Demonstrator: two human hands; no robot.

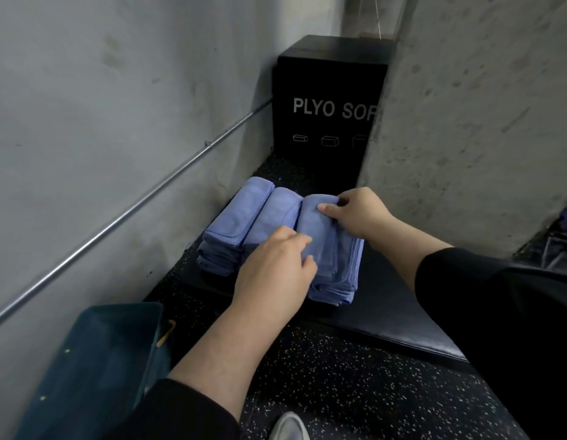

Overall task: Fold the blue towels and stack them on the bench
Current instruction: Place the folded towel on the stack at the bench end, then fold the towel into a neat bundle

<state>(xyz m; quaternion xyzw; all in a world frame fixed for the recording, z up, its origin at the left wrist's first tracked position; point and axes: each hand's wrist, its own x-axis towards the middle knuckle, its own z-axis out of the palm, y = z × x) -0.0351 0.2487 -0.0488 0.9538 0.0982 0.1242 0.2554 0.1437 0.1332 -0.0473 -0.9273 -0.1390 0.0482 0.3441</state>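
Three stacks of folded blue towels sit side by side on the black padded bench (393,309): a left stack (234,217), a middle stack (277,214) and a right stack (333,258). My left hand (275,268) rests on the near left side of the right stack, fingers curled over its top towel. My right hand (358,211) pinches the far edge of that same top towel between thumb and fingers. The front of the middle stack is hidden behind my left hand.
A dark blue bin (98,366) stands on the speckled floor at lower left. A black plyo box (329,100) stands behind the bench. Concrete walls close in on the left and right, with a metal pipe (129,214) along the left one. A shoe tip (288,427) shows below.
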